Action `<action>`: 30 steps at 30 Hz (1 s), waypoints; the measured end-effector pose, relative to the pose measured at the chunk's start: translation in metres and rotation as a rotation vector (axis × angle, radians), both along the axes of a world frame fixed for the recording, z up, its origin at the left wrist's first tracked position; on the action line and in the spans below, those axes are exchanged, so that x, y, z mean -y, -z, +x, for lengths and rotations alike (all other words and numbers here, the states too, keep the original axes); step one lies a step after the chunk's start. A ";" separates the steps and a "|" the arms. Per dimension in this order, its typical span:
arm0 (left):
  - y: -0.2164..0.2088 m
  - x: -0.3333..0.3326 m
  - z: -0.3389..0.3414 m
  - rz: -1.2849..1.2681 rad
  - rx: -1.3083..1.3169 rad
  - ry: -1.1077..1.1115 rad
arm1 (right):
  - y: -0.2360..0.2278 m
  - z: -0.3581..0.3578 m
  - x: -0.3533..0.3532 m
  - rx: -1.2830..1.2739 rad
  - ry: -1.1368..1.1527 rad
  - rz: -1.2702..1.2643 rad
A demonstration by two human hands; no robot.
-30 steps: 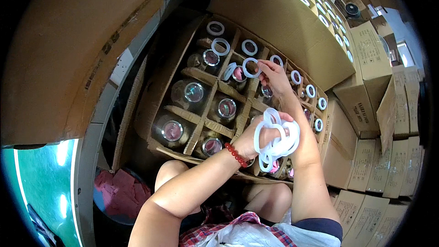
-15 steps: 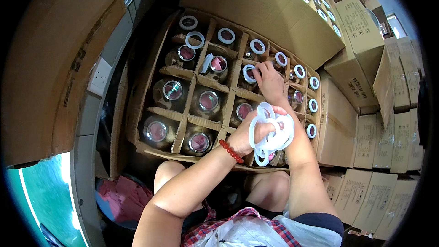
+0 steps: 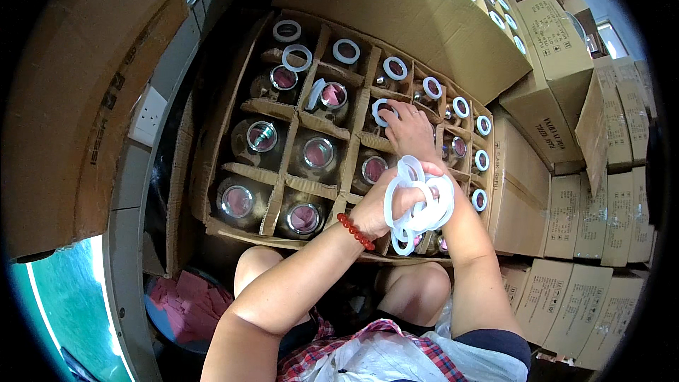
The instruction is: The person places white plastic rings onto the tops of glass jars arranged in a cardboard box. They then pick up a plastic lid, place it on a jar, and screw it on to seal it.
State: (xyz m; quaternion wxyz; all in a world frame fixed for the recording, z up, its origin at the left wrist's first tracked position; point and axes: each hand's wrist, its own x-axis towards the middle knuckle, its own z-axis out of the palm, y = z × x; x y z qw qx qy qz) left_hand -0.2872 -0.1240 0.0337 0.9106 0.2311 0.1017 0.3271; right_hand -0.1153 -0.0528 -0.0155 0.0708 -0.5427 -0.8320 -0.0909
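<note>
Going left to right: that loose white ring up in the carton's far-left corner overlaps a neighbouring cell, so a bump could knock it down between the bottles. Next one, the tilted ring, stands nearly on edge beside a glass neck, so it might slide out of reach. Left hand has a tangled ring bunch looped over it; can't tell how tight the grip is, and a snag could spill some. Right hand's fingers curve over another ring at a bottle mouth, pinch hidden, so it could seat crooked.
</note>
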 end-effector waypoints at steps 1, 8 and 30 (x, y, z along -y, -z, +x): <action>-0.001 -0.001 -0.001 0.004 -0.015 0.002 | 0.001 -0.001 -0.003 0.005 -0.005 -0.009; 0.005 -0.001 0.000 0.036 -0.023 -0.040 | -0.004 0.003 -0.006 0.111 -0.057 -0.046; 0.000 -0.011 -0.017 0.019 0.092 -0.094 | -0.017 -0.080 -0.089 -1.055 0.066 -0.516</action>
